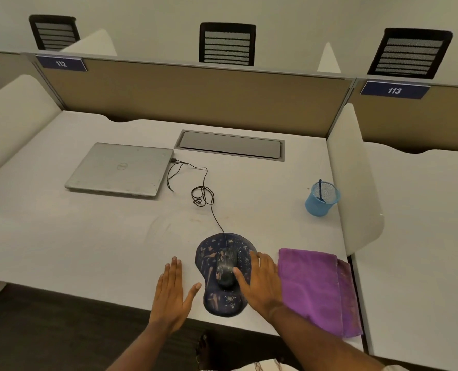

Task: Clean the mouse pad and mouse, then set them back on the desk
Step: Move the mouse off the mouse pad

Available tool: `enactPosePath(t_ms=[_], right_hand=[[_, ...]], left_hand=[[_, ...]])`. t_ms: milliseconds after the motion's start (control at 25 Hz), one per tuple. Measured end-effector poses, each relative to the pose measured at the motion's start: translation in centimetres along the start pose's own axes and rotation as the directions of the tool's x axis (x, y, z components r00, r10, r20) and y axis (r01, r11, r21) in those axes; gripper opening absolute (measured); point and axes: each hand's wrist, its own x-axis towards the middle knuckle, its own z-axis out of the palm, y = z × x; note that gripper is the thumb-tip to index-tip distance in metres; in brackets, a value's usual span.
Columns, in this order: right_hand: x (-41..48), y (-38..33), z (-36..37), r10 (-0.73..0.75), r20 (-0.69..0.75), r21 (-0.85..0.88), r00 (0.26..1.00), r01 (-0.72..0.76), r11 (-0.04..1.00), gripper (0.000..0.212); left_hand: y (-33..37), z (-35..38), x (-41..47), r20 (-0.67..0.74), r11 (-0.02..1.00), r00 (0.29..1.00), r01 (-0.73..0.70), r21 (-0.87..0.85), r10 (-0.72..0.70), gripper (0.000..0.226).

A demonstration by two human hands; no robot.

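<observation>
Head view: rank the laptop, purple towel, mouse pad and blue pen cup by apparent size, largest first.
1. Laptop and purple towel: about alike; the towel lies nearer the camera, so unranked.
2. Mouse pad.
3. Blue pen cup.

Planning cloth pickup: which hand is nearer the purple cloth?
Right. The right hand rests on the mouse pad, left of the purple cloth; the left hand lies beyond the pad, farther left.
</observation>
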Motion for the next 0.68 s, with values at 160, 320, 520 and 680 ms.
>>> enactPosePath(t_ms=[160, 320, 520, 680], right_hand=[[0.5, -3.1, 0.2, 0.035, -0.004, 0.021, 0.999, -0.035, 0.999, 0.083], [0.8, -4.9, 0.9, 0.101, 0.04, 0.003, 0.994, -0.101, 0.995, 0.097], [0.9, -6.0, 1.9, 0.181, 0.071, 0.025, 0.981, -0.183, 0.983, 0.108], [0.7, -6.4, 2.5, 0.218, 0.079, 0.032, 0.973, -0.221, 0.975, 0.104]], left_hand=[[-3.5, -1.6, 0.2, -0.003, 0.996, 0.997, 0.083, 0.013, -0.083, 0.107], [-5.8, -2.5, -0.1, 0.017, 0.993, 0.993, 0.113, 0.019, -0.113, 0.111], [-7.0, -2.5, -0.6, 0.048, 0.998, 0.997, 0.064, 0.001, -0.064, 0.108], [-7.1, -2.4, -0.5, 0.055, 0.999, 0.997, 0.051, -0.002, -0.05, 0.107]])
